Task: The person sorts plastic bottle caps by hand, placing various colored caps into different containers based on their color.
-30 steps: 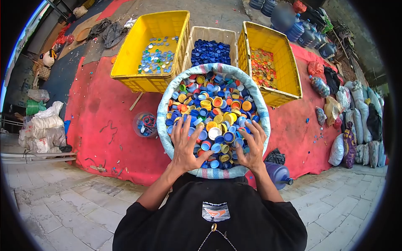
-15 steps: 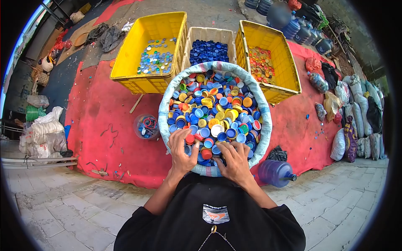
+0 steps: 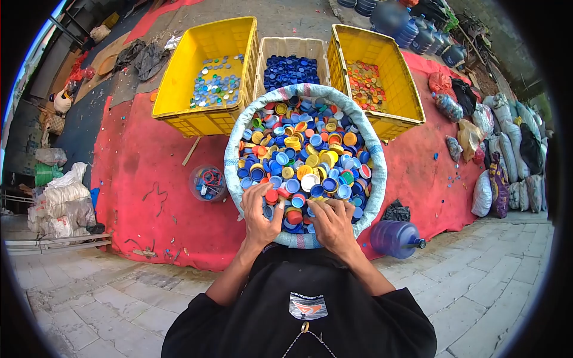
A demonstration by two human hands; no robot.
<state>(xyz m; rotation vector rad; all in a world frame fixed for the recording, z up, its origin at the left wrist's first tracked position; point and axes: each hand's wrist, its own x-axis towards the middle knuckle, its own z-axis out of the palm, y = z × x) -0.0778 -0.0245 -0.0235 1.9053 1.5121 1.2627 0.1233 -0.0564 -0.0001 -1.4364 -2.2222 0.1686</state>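
Observation:
A round container with a pale blue cloth rim (image 3: pixel 374 155) stands against my body, full of mixed bottle caps (image 3: pixel 298 149). At its near left side my left hand (image 3: pixel 261 215) rests on the caps, fingers curled, with a red cap by the fingertips. My right hand (image 3: pixel 332 222) is at the near right side, fingers bent down among the caps. What either hand holds, if anything, is too hidden to make out. Beyond the rim stands a whitish crate (image 3: pixel 261 74) of dark blue caps (image 3: pixel 290 70).
Two yellow crates (image 3: pixel 197 111) (image 3: pixel 406 117) flank the whitish crate, with blue and green caps left, red and orange right. A clear bucket (image 3: pixel 207 182), a large water bottle (image 3: pixel 394 240) and filled sacks (image 3: pixel 482 195) stand around on red cloth (image 3: pixel 143 191).
My right hand has drawn its fingers and thumb closer together at the near right of the caps. My left hand is almost unmoved. The view has shifted slightly.

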